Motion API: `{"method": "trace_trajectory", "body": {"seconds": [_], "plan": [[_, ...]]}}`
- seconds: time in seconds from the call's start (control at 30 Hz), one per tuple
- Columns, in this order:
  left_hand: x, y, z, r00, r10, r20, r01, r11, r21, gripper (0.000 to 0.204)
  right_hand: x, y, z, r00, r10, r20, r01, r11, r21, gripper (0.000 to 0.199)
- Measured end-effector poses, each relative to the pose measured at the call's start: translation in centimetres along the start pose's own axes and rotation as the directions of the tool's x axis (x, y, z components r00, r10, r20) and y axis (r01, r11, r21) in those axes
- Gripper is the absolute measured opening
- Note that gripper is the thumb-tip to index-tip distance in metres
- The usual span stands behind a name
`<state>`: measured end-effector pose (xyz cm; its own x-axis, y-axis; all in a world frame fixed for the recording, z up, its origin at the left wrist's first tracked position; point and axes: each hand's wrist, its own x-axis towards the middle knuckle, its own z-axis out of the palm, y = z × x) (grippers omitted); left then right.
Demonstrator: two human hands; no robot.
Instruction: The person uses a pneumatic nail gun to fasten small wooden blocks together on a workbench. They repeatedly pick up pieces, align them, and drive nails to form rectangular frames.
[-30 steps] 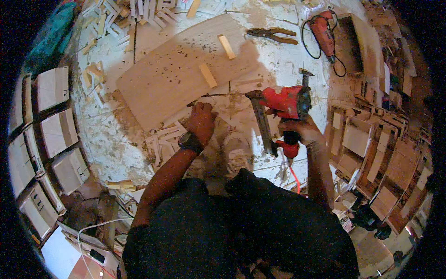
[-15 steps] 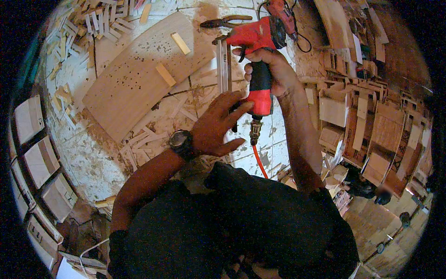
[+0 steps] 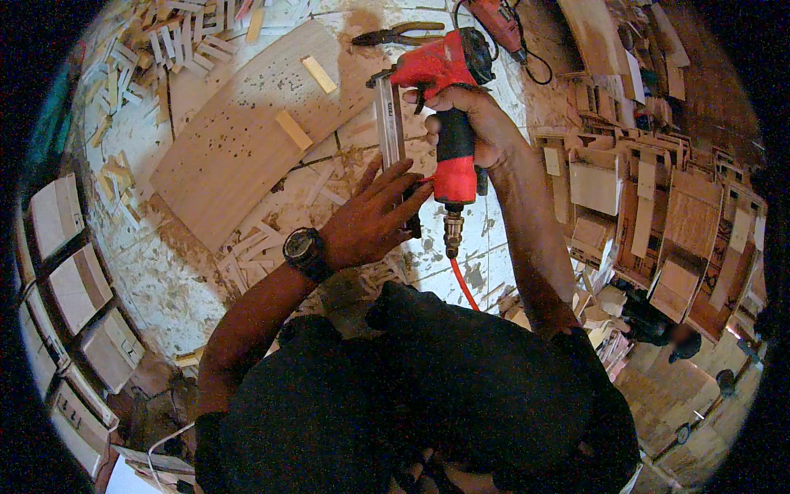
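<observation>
Nearby, pliers [image 3: 384,38], board [image 3: 234,144]; right fingers [image 3: 433,125] grip red nailer [image 3: 440,64]; left fingers [image 3: 385,175] cover magazine [image 3: 388,119] end, hold unclear.

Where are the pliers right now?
In the head view, the pliers lie at top centre, just right of the far end of the wooden board, beyond the red nail gun in the right hand.
</observation>
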<state>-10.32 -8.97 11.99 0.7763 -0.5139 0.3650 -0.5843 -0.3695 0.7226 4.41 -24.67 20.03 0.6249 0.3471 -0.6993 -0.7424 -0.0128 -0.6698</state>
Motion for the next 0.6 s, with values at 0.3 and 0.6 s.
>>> {"method": "trace_trajectory", "body": {"seconds": [0.3,0.6], "plan": [[0.5,0.1,0.2,0.999,0.044,0.028,-0.047,0.990,0.136,0.070,-0.4,0.1,-0.5,0.997,-0.012,0.070,0.014,1.000,-0.022,0.011],[0.0,-0.7,-1.3,0.978,0.180,0.102,-0.203,0.929,0.310,0.071,-1.0,0.0,0.4,0.995,-0.031,0.094,0.028,0.999,0.026,0.010]]}}
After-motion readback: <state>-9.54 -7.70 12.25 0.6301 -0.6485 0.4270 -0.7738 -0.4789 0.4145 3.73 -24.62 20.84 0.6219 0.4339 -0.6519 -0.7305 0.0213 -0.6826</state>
